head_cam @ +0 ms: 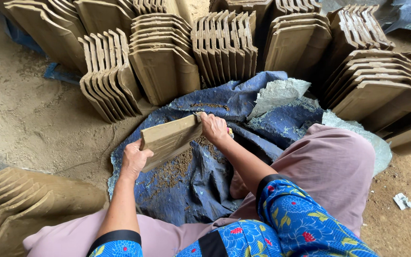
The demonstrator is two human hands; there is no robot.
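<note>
Clay tile [170, 139], unfired and brown, held tilted above a blue tarpaulin [200, 190] spread over the seated person's lap and the sandy ground [24, 123]. Left hand [134, 159] grips the tile's near-left end, fingers wrapped round its edge, forearm rising straight from a blue floral sleeve. Right hand [213, 127] is closed on a small tool [198, 115] at the tile's far-right corner, wrist bent inward, elbow resting near the mauve trouser knee [334, 162]. Brown clay crumbs [172, 171] lie on the tarpaulin directly beneath the tile.

Near left: a low stack of tiles [20, 204] lying flat. Near right: a scrap of pale paper [402, 201] on the ground. Just beyond the hands: a grey torn sheet [279, 93] on the tarpaulin's far edge. Far: rows of tiles stood on edge [108, 76], [224, 45], and leaning bundles [162, 62], [374, 85], spanning left to right. No labels or signs are visible.
</note>
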